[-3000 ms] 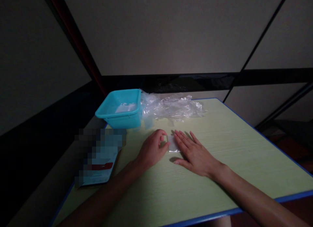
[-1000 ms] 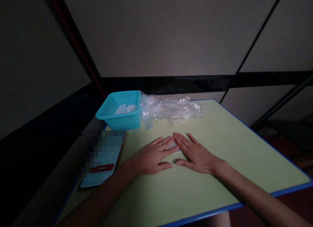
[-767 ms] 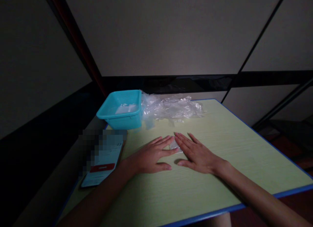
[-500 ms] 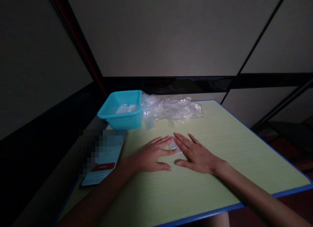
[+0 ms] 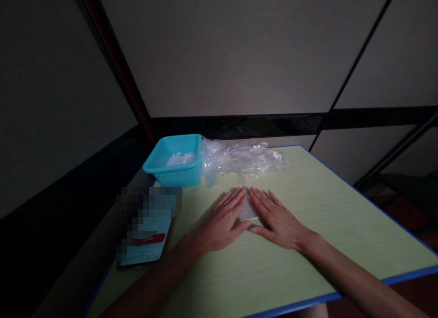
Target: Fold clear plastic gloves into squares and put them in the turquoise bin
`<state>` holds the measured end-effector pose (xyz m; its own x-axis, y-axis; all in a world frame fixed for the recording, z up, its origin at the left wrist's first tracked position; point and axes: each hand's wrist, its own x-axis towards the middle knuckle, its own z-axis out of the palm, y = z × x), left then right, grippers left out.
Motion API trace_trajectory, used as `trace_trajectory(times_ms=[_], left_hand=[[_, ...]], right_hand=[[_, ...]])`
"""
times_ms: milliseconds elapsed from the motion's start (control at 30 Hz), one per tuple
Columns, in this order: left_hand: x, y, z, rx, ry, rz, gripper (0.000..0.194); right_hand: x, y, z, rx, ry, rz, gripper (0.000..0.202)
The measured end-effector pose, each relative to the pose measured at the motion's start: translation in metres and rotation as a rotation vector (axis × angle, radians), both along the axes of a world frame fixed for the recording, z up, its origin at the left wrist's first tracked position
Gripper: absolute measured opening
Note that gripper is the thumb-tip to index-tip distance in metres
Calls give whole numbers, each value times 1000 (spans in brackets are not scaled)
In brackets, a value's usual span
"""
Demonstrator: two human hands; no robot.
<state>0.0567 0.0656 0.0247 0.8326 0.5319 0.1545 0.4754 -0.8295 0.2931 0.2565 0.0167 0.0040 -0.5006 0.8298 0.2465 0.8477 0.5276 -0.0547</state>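
A small clear plastic piece (image 5: 248, 209) lies flat on the pale green table (image 5: 219, 286), between my two hands. My left hand (image 5: 224, 222) rests flat over its left side, fingers stretched forward and thumb pointing right. Over its right side lies my right hand (image 5: 276, 217), palm down, its fingers extended and the thumb out to the left. The two thumbs nearly meet below the plastic. Both palms are hidden from view, and the fingers cover part of the piece.
A turquoise basket (image 5: 174, 174) with whitish items inside stands at the back left. Crumpled clear plastic (image 5: 239, 158) spreads beside it along the back. A tablet-like device (image 5: 147, 245), partly blurred out, lies at the left edge. The table's edge is blue.
My left hand has shifted slightly right, its fingers now closer together. My right hand has moved a little right, and more of the plastic shows between them. The view has tilted slightly upward.
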Motion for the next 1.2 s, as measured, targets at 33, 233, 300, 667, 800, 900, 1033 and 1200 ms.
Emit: trace_trajectory(times_ms=[33, 233, 300, 667, 800, 900, 1033, 1200], left_hand=[[5, -4, 0, 24, 29, 39, 60], [16, -15, -8, 111, 168, 88, 58], [14, -13, -10, 122, 163, 71, 57], [14, -11, -13, 128, 168, 57, 59], [14, -12, -12, 128, 184, 53, 59], [14, -12, -11, 137, 192, 57, 59], [14, -13, -15, 146, 187, 64, 60], [11, -14, -19, 179, 141, 63, 60]], right_hand=[[0, 0, 0, 5, -10, 5, 78], [-2, 0, 1, -1, -28, 43, 75], [-2, -1, 1, -17, -26, 52, 74], [-2, 1, 2, -97, -46, 41, 75], [0, 1, -1, -82, -52, 38, 76], [-1, 1, -2, -51, -37, 45, 77], [-2, 0, -3, -40, -22, 52, 76], [5, 0, -1, -106, 33, 51, 75]])
